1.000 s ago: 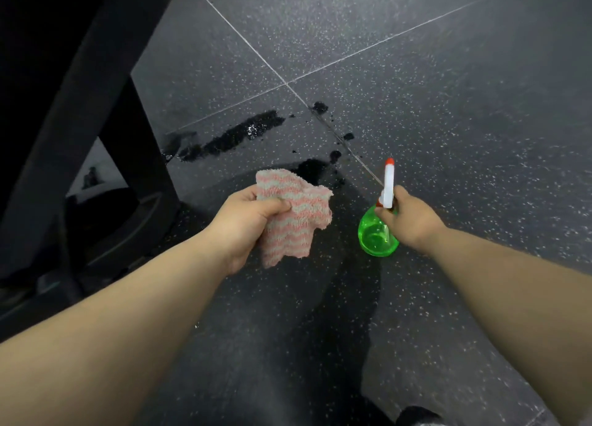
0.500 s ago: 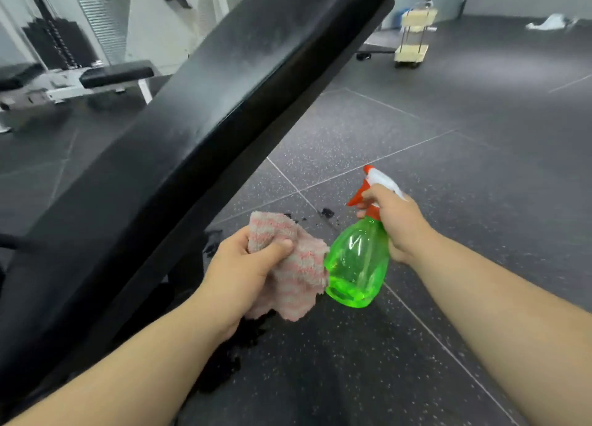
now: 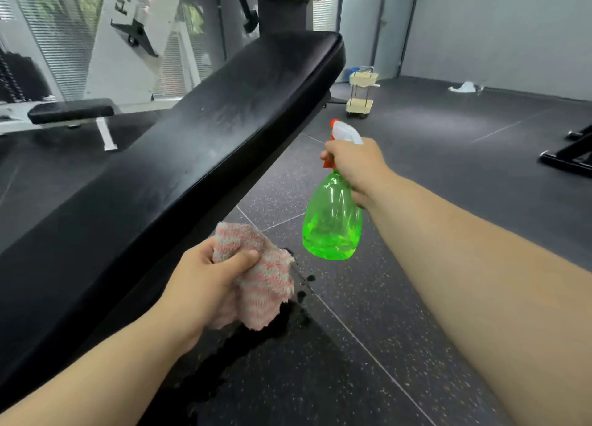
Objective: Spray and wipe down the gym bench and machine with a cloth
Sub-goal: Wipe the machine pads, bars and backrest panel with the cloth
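Far off at ten o'clock a small black pad (image 3: 70,110) sits on a white frame. Behind it, at eleven o'clock, a white machine (image 3: 128,35) stands before the window blinds.

The bench (image 3: 192,156) fills the left half of my view. It slopes up from seven o'clock to its top end at twelve o'clock, with a dull, streaky sheen along its middle.

My left hand (image 3: 205,284) is low at six o'clock, just beside the bench's right edge, with fingers and thumb curled tight round the cloth (image 3: 262,278). The cloth is striped pink and grey and bunched, and its loose part hangs out of my fist toward three o'clock. Below it the floor (image 3: 384,345) shows a dark wet patch (image 3: 250,352) by a tile seam.

At one o'clock from the cloth, my right hand (image 3: 355,166) grips the neck of the green bottle (image 3: 333,220). I hold the bottle in the air, a little tilted, with liquid in its bottom. Its white and orange nozzle points toward eleven o'clock, at the bench. My fingers lie across the orange trigger, but I cannot tell whether it is squeezed.

Past the bottle at twelve o'clock stands a small cream cart (image 3: 362,92). At two o'clock something white (image 3: 464,87) lies by the wall, and at three o'clock a black frame foot (image 3: 573,156) rests on the floor.
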A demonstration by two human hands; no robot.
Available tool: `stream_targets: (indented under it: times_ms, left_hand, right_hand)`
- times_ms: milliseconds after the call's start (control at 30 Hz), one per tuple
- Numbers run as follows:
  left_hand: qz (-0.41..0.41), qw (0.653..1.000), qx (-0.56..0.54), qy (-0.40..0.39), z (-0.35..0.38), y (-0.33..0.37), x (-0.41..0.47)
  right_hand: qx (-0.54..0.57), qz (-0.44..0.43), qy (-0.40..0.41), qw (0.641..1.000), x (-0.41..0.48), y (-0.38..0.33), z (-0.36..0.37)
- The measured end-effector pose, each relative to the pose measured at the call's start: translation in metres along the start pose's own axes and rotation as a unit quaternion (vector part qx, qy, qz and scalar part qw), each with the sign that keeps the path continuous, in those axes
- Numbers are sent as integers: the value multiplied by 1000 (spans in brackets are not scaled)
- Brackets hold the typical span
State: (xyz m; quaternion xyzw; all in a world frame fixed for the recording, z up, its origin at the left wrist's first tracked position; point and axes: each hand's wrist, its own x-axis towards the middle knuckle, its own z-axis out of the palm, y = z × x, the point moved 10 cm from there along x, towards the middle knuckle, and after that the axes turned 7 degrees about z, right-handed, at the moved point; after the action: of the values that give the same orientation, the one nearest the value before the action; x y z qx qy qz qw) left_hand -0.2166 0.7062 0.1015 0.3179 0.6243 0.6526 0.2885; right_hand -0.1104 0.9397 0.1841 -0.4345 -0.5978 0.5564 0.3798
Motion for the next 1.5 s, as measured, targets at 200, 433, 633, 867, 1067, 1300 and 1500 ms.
stream_targets:
  times_ms: [200, 433, 633, 867, 1067, 1300, 1500]
  left_hand:
    - [-5, 1000, 3, 12, -13, -1, -6]
    - [-11, 999, 12, 43, -32, -8, -22]
    - [-21, 998, -10, 54, -36, -12, -33]
    - [-26, 997, 27, 72, -63, -20, -48]
    - [-42, 990, 65, 118, -110, -42, -69]
    - [-81, 977, 90, 176, -170, -82, -100]
    - [-92, 940, 131, 301, -236, -108, -131]
  right_hand:
    - [-8, 21, 8, 1000, -5, 11, 1]
    - [-12, 6, 3, 1000, -16, -1, 5]
    - [-16, 32, -9, 999, -26, 3, 7]
    - [-50, 42, -37, 997, -52, 27, 29]
    - [-90, 71, -112, 987, -94, 74, 80]
    - [-143, 75, -175, 971, -129, 110, 142]
    - [-190, 93, -263, 941, -173, 157, 196]
